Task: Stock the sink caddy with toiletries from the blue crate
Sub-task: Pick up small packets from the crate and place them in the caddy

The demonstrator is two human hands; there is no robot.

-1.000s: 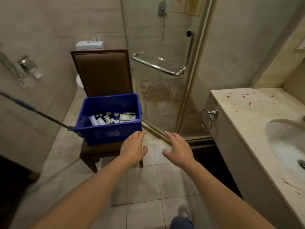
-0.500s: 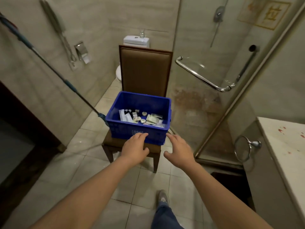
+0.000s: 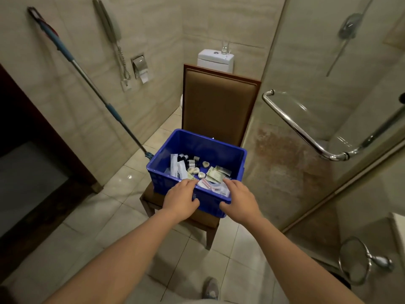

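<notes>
A blue crate [image 3: 203, 145] stands on the seat of a brown chair [image 3: 219, 106]. Inside lie several small toiletries [image 3: 197, 170]: white sachets, little bottles, round soaps and paper packets. My left hand [image 3: 180, 199] is at the crate's near rim, fingers curled over the edge and thumb on the outer wall. My right hand [image 3: 238, 199] grips the same rim a little to the right in the same way. No sink caddy is in view.
A blue-handled mop [image 3: 87, 77] leans against the left wall, its head beside the crate. A toilet [image 3: 215, 60] sits behind the chair. The glass shower door with a chrome handle [image 3: 295, 128] is at the right, a towel ring [image 3: 355, 266] lower right.
I have stepped closer and turned left toward the crate. Both hands moved forward from open air onto the crate's near rim.
</notes>
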